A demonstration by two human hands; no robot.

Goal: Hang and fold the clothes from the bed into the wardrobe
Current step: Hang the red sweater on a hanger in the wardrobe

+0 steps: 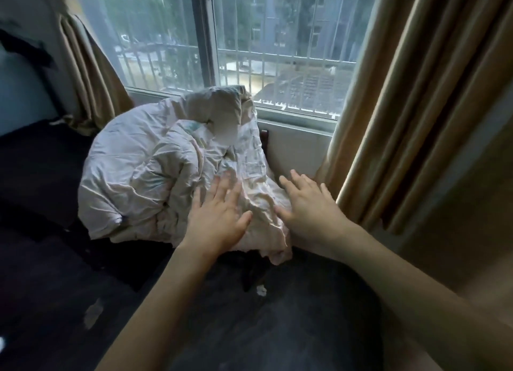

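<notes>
While a crumpled pale quilted bedcover (155,170) is heaped at the middle of the dark bed surface (50,273), it is pressed at its five o'clock edge by the left hand (219,218) and the right hand (311,206), fingers straight and spread. A barred window (277,45) is seen at twelve o'clock, with tan curtains (410,98) at three o'clock, crowding the right hand.

One crumpled quilt (166,170), two hands, two curtains, one window (249,37).
</notes>
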